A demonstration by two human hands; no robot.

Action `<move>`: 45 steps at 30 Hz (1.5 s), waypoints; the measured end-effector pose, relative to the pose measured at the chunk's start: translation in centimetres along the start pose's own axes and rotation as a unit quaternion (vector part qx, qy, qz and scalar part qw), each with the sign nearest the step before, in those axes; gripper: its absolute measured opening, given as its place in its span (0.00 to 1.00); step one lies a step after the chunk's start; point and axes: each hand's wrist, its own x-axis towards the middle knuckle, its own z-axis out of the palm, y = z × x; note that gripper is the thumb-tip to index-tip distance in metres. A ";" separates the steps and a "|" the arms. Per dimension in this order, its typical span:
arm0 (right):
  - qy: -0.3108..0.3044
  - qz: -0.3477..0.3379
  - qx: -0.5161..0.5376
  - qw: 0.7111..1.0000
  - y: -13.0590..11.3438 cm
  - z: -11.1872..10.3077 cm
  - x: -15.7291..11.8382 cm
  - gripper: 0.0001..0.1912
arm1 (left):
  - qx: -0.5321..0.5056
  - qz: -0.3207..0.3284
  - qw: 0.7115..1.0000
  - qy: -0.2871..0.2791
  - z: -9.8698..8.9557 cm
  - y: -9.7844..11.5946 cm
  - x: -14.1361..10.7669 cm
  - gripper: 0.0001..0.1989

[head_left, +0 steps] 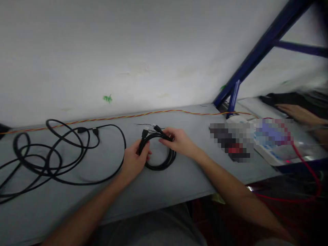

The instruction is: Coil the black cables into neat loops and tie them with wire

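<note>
A black cable coiled into a small ring [160,167] is held just above the grey tabletop. My left hand [135,155] is closed around its left side, below one black plug. With thumb and fingers, my right hand [179,140] pinches the upper right of the coil near a second plug. Both plugs point up and away from me, and thin dark strands show between them. A longer black cable [84,184] lies in loose, tangled loops to the left of my left hand, its connectors resting near the back of the table.
A twisted red-and-yellow wire [153,113] runs along the table's back edge by the white wall. Blue metal struts [256,51] rise at right. A white power strip [269,155], a pixelated dark object [230,141] and a red cable [306,165] lie there, near another person's hand [297,112].
</note>
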 end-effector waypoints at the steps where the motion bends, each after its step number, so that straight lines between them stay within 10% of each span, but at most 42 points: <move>1: -0.001 0.006 0.016 1.000 0.1 0.0 0.0 0.13 | 0.000 0.000 1.000 0.000 0.0 0.0 0.0 0.16; 7: -0.126 0.090 0.219 0.963 0.4 -1.2 0.4 0.23 | 0.018 0.002 1.000 0.002 0.0 0.1 0.1 0.16; 13: -0.113 0.189 0.265 0.939 1.1 -2.9 0.6 0.28 | 0.017 0.008 1.000 0.003 0.0 0.2 0.1 0.16; 28: -0.226 0.161 0.282 0.919 2.6 -5.8 0.3 0.26 | 0.018 -0.005 1.000 -0.009 0.0 0.2 0.3 0.16; 45: -0.253 0.175 0.032 0.951 2.5 -8.5 -0.7 0.27 | 0.153 0.040 0.987 0.024 0.0 0.1 0.3 0.14</move>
